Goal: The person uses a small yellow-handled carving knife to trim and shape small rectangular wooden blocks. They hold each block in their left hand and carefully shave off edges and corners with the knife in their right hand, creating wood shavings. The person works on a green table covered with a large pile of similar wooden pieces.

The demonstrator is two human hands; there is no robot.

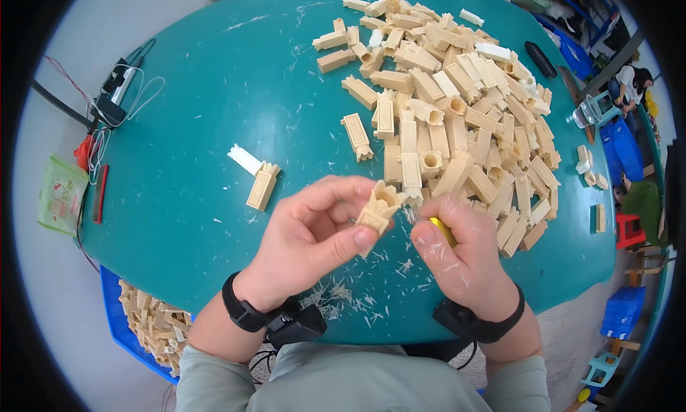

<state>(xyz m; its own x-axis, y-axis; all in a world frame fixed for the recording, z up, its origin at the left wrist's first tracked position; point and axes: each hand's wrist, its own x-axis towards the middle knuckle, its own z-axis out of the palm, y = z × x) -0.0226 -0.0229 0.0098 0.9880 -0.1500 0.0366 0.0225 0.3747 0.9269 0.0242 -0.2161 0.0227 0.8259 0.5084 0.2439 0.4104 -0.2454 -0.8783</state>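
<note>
Between the thumb and fingers of my left hand [304, 237] is a beige molded plastic piece [379, 208], its hollow, scalloped end tilted up. My right hand [466, 258] is closed round a yellow-handled tool [444, 231] just right of that piece; its working end cannot be made out. Thin pale shavings [336, 298] lie scattered on the green table below both hands. Beyond my hands rises a big heap of similar beige pieces [457, 126], some with open round ends. Left of my left hand, a beige piece [264, 186] touches a white one [245, 159].
A blue bin [114, 305] full of beige pieces stands off the table's left edge. Cables and a power strip [118, 87] lie at the far left, near a red-and-black bar [101, 194]. A dark object [540, 59] and a clear cup [587, 112] are at the right.
</note>
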